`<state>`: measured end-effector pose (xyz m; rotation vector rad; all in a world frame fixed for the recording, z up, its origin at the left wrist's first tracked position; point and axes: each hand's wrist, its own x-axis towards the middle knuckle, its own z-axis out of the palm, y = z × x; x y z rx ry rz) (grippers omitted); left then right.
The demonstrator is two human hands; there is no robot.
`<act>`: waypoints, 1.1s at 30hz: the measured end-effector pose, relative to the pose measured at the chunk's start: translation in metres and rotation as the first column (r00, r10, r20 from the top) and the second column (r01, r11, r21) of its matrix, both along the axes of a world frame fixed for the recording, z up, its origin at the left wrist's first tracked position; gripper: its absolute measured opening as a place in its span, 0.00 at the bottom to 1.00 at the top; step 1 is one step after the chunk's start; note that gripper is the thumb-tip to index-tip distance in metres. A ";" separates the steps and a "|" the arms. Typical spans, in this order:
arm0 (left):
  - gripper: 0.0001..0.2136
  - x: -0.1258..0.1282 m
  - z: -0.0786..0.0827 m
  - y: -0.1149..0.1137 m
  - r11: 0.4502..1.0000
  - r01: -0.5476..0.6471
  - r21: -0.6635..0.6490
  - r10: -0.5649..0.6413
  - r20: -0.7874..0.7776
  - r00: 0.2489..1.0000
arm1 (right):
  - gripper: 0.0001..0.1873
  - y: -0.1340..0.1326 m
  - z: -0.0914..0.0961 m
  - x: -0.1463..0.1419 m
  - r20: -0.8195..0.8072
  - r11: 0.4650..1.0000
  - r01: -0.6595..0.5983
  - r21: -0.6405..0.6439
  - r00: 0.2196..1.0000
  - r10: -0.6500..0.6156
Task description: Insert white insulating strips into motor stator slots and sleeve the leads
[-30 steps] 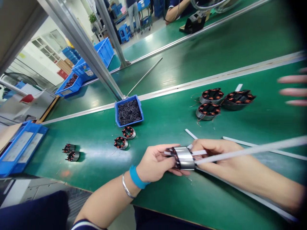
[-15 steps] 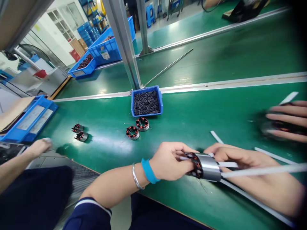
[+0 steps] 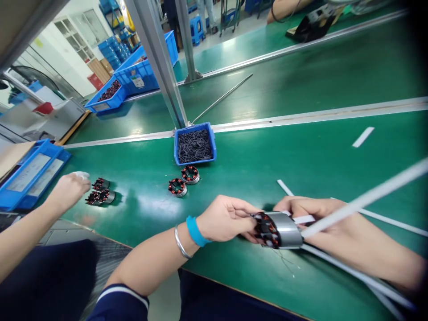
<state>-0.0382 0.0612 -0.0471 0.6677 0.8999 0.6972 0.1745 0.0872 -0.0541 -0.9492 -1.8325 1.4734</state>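
Note:
A motor stator with a silver core and copper windings is held tilted above the green bench. My left hand is closed on its wound, black end. Against the stator's far side, my right hand has curled fingers; its exact grip is partly hidden. A short white strip sticks out between the stator and the right hand. One long white strip rises to the right across my right forearm, starting at the stator's open end. Thin wires hang below the stator.
A blue bin of small black tubes stands mid-bench. Two stators lie before it. At left, another person's hand is beside several stators. A cut white strip lies right. A metal post rises behind.
The long strip's free end has swung upward. A co-worker's hand and a stator at far right are gone from view. At left, another stator has joined the group beside that person's hand.

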 end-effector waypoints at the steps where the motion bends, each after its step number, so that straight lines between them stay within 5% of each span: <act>1: 0.14 0.001 -0.001 0.000 1.000 0.001 -0.003 -0.001 -0.005 1.000 | 0.23 0.000 -0.001 -0.002 -0.016 1.000 -0.005 -0.028 1.000 0.005; 12: 0.27 0.000 -0.001 -0.003 0.993 -0.026 0.112 0.024 0.020 1.000 | 0.29 -0.001 0.004 -0.008 -0.220 0.974 0.007 -0.226 0.974 -0.059; 18: 0.18 0.005 -0.001 -0.005 0.982 -0.125 0.139 0.121 0.039 0.992 | 0.26 0.015 0.026 0.009 -0.179 0.937 -0.130 -0.324 0.981 0.074; 22: 0.18 0.007 0.001 0.000 0.985 -0.144 0.094 0.138 0.069 0.988 | 0.27 0.021 0.023 0.017 -0.097 0.994 -0.085 -0.072 0.992 0.078; 26: 0.21 0.013 0.004 0.000 0.988 -0.102 0.117 0.100 0.025 0.995 | 0.40 0.002 0.016 -0.005 -0.041 0.975 -0.002 0.220 0.999 0.011; 30: 0.23 0.017 0.007 -0.006 0.992 -0.040 0.122 0.052 -0.092 0.994 | 0.25 -0.010 0.017 -0.025 -0.131 0.958 0.010 0.288 0.991 0.029; 33: 0.24 0.012 0.007 -0.005 0.984 -0.062 0.170 0.091 -0.174 0.980 | 0.20 0.001 0.030 -0.016 0.003 0.890 0.135 0.435 0.988 -0.151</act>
